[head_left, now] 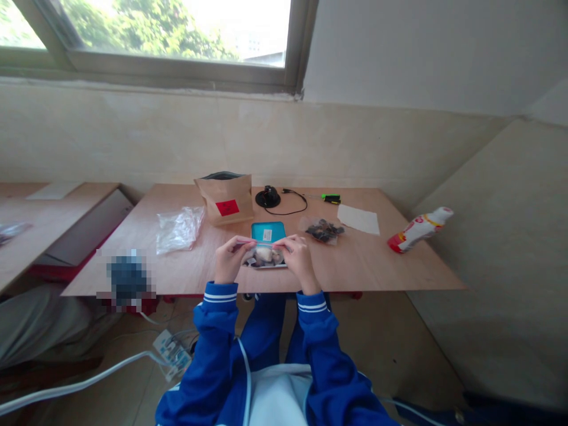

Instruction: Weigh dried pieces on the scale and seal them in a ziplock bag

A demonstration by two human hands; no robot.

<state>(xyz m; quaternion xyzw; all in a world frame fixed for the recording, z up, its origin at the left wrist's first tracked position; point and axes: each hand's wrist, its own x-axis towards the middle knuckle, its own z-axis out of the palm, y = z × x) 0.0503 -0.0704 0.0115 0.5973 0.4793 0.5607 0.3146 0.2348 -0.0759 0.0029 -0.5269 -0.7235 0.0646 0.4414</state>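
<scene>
Resealable plastic bag (265, 258) is held in both hands over the near part of the table (377, 266), with pale and brownish lumps inside, too small to name. The left hand (229, 259) and the right hand (299, 260) each pinch the bag's top edge between thumb and bent fingers, close together, with the edge drawn straight between them. Whether the bag touches the table cannot be told. Blue sleeves (217, 307) with white stripes run back from both wrists.

Just behind the bag lies a teal tin (268, 232), and just right of it a second clear bag of dark pieces (323, 231). Left of the hands sits a crumpled clear plastic bag (180, 229). Further back stand a kraft paper bag with a red label (226, 201) and a round black base with a cable (268, 197), near a green-and-black lighter (331, 199). A sheet of white paper (358, 219) lies to the right, and a red-and-white plastic bottle (419, 229) lies on its side at the table's right edge. A pixelated object (128, 278) at the near left corner cannot be made out
</scene>
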